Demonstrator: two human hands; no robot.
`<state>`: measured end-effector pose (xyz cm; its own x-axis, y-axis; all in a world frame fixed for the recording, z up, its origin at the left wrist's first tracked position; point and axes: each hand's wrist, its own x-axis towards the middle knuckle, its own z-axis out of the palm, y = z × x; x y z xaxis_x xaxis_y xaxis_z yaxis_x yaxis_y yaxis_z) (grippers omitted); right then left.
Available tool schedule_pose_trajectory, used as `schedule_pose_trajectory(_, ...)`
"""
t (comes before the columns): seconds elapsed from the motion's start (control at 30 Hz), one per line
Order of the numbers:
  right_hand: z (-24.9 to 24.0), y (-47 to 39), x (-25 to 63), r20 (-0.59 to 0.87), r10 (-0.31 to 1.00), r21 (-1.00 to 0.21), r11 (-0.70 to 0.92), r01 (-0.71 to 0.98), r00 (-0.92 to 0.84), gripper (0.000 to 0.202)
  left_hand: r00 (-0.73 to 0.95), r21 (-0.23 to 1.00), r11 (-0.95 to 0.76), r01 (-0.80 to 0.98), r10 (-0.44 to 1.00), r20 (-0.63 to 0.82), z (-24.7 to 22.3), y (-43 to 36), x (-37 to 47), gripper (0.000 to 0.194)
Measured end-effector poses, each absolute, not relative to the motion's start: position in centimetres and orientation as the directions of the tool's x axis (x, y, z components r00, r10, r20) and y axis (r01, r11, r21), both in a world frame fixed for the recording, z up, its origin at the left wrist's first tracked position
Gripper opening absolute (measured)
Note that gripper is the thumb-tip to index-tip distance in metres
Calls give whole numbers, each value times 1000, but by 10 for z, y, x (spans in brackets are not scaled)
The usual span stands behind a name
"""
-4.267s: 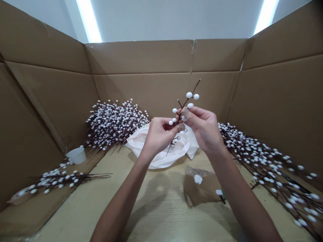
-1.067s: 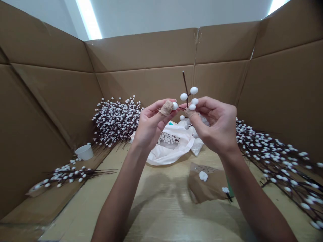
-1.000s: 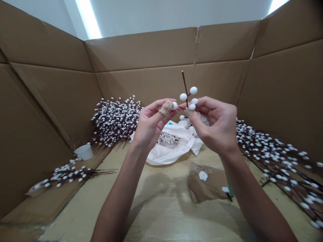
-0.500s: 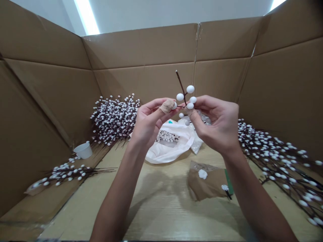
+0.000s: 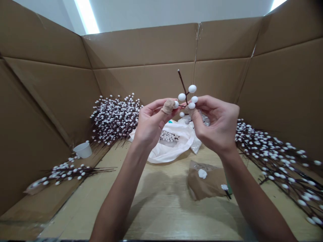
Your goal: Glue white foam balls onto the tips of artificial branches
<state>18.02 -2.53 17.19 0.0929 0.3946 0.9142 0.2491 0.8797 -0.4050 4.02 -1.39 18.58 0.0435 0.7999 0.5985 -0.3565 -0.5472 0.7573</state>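
Both hands are raised above the table around an artificial berry branch [image 5: 182, 82], a dark brown twig with several white balls. My right hand [image 5: 217, 121] is closed on its stem between thumb and fingers. My left hand [image 5: 152, 122] pinches a white berry [image 5: 176, 104] at the end of a side twig pointing left. Beige tape wraps both thumbs. Behind the hands lies an open white plastic bag [image 5: 161, 156] with loose white berries [image 5: 169, 136] inside, and a clear bag [image 5: 196, 145] is beside it.
A dense pile of berry branches [image 5: 114, 117] stands back left; more branches [image 5: 277, 151] lie right. At left are a white cup [image 5: 83, 150] and a small bunch [image 5: 68, 173]. Brown paper [image 5: 202, 190] bears a white blob [image 5: 202, 173] and a white-tipped dark stick [image 5: 227, 192]. Cardboard walls [image 5: 146, 50] surround the table.
Both hands and the branch have shifted very slightly to the right in view. The left hand's pinch on the berry and the right hand's hold on the stem are unchanged.
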Motion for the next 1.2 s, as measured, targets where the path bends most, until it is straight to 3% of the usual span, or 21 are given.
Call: schedule_pose_trajectory(1.2, 169, -25, 178, 920, 371, -392, 869, 303, 128, 13, 4, 733, -616, -288, 765, 644, 184, -21, 47, 11)
